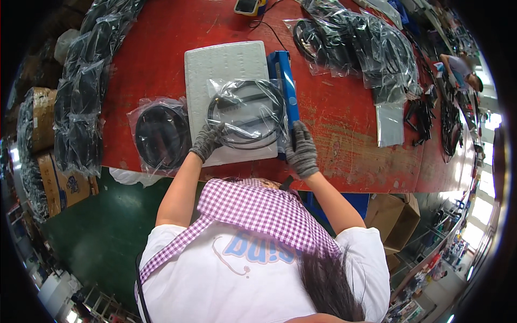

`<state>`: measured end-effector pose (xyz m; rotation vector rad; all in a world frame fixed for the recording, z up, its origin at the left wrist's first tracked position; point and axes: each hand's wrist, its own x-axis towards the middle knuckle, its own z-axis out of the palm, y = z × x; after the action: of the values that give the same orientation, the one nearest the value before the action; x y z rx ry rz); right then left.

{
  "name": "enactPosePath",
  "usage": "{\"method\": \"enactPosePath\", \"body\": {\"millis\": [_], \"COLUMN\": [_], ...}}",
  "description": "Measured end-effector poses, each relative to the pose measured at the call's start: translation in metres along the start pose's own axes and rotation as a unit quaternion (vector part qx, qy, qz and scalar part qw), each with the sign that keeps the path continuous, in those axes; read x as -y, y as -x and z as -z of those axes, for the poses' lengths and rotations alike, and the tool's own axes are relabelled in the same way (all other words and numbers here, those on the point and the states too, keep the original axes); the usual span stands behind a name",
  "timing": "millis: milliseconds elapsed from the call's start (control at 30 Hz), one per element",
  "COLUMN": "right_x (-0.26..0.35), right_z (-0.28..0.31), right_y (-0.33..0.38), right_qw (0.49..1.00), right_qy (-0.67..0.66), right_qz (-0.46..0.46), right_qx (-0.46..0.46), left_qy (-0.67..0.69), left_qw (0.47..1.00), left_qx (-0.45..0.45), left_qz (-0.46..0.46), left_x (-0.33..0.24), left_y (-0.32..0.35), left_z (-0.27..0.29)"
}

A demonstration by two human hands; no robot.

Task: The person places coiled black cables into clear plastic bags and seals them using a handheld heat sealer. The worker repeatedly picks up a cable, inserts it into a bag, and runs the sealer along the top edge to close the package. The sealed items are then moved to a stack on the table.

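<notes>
A clear plastic bag with a coiled black cable or hose inside lies on a white foam board. My left hand, in a grey glove, closes on the bag's lower left edge. Along the board's right side stands a long blue bar sealer, and the bag's right edge reaches it. My right hand, gloved too, is closed round the sealer's near end beside the bag; its fingertips are partly hidden.
Left of the board lies another bagged black coil. Bagged coils are stacked along the left edge and at the back right. Flat clear bags and loose black parts lie on the red table. A cardboard box stands below.
</notes>
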<state>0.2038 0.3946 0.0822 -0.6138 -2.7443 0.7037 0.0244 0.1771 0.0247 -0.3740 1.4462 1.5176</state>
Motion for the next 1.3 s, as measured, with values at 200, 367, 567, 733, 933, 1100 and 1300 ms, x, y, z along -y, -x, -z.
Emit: {"method": "enactPosePath", "body": {"millis": [200,367,567,733,933,1100,1300], "right_x": [-0.059,-0.210,-0.254,-0.287,-0.225,-0.145,-0.048], "right_z": [0.031,-0.051,-0.097,-0.102,-0.039,0.070,0.149], "right_y": [-0.097,-0.184,-0.270,-0.285,-0.251,-0.236,-0.232], "right_qw": [0.737,0.501,0.443,0.448,0.547,0.722,0.789], "right_qy": [-0.595,-0.669,-0.645,-0.689,-0.653,-0.597,-0.561], "right_qz": [-0.310,-0.549,-0.621,-0.568,-0.524,-0.348,-0.243], "right_qx": [0.086,-0.010,-0.037,0.039,0.001,-0.014,-0.067], "left_qy": [0.027,-0.058,0.035,0.378,0.330,0.453,0.408], "left_qw": [0.996,0.994,0.951,0.828,0.851,0.823,0.870], "left_qx": [-0.006,-0.024,-0.225,-0.388,-0.360,-0.325,-0.269], "left_qz": [0.089,-0.089,-0.210,-0.148,-0.194,-0.114,-0.061], "left_x": [0.003,-0.001,0.034,0.034,0.096,0.104,0.108], "left_y": [-0.015,0.005,0.065,0.070,0.027,0.026,0.026], "left_z": [0.006,0.011,0.091,0.126,0.147,0.152,0.153]}}
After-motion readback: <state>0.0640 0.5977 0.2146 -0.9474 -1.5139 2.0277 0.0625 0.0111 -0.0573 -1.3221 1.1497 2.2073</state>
